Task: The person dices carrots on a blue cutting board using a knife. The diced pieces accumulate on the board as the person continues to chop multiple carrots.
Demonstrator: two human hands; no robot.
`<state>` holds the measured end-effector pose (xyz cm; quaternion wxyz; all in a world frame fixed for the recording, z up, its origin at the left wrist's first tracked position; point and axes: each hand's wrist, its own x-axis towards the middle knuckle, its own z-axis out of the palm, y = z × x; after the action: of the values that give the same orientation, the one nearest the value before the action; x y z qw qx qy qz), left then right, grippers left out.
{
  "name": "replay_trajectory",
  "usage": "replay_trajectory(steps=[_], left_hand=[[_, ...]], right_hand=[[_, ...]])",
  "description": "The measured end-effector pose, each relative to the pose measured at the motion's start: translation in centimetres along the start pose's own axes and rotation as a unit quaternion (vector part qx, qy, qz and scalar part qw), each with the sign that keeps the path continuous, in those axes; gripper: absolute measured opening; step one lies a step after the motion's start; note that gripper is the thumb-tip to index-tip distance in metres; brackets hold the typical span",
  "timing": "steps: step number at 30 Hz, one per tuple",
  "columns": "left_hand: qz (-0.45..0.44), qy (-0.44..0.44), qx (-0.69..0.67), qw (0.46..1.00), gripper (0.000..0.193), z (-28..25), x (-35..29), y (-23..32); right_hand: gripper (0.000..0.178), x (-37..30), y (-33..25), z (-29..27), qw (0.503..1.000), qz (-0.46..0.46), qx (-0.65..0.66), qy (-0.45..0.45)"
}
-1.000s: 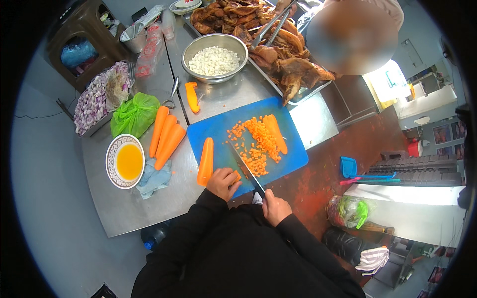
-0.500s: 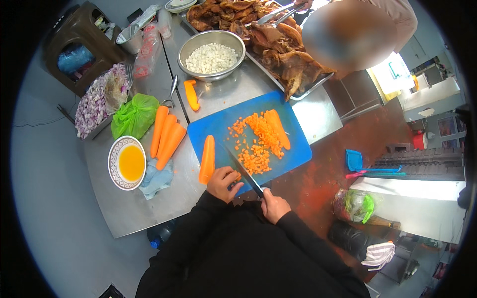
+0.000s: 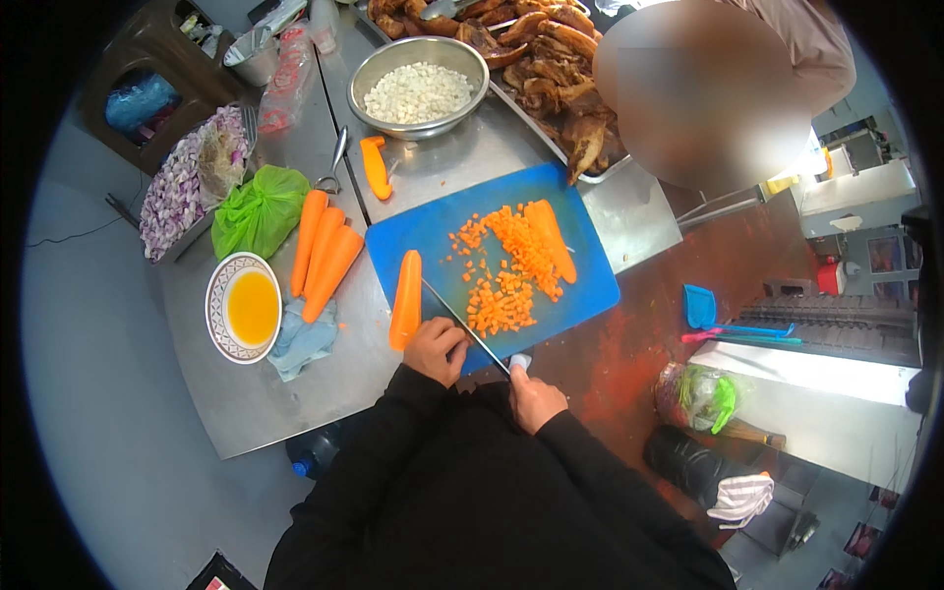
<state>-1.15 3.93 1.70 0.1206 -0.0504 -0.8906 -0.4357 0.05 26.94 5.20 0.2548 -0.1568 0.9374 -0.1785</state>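
My right hand (image 3: pixel 537 400) grips a kitchen knife (image 3: pixel 466 327), its blade pointing up and left across the near edge of the blue cutting board (image 3: pixel 580 295). Close beside the blade, my left hand (image 3: pixel 436 351) has its fingers curled down at the board's near edge; what they hold, if anything, is hidden. Just beyond it lies a cut length of carrot (image 3: pixel 406 300), flat side up. Diced carrot (image 3: pixel 501 307) is spread over the board's middle, and another carrot piece (image 3: pixel 551 241) rests at the far right of the dice.
Whole peeled carrots (image 3: pixel 332 273), a green bag (image 3: pixel 258 211) and a bowl of orange liquid (image 3: pixel 212 305) sit left. Further off are an orange peeler (image 3: pixel 375 167), a steel bowl of white cubes (image 3: pixel 472 93) and a meat tray (image 3: pixel 615 169). Another person (image 3: pixel 821 59) stands far right.
The knife has swung so its tip sits further left, beside the carrot length. My left fingers have curled in more. The tongs and the other person's hand have left the meat's near part.
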Motion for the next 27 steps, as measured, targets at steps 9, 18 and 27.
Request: replay_trajectory(steps=[9, 18, 27], left_hand=[[-0.045, 0.018, 0.000, 0.999, 0.014, -0.8, -0.4, 0.9], [-0.046, 0.003, 0.003, 0.999, 0.011, 0.2, -0.7, 0.4], [-0.027, 0.018, 0.013, 0.999, 0.008, 1.0, -0.6, 0.6]], right_hand=[[0.019, -0.9, -0.8, -2.6, 0.999, -0.042, 0.012, 0.020], [0.015, 0.6, -0.1, -0.2, 0.999, -0.009, 0.032, -0.004], [0.016, -0.7, -1.1, -2.5, 0.998, -0.010, 0.064, 0.023]])
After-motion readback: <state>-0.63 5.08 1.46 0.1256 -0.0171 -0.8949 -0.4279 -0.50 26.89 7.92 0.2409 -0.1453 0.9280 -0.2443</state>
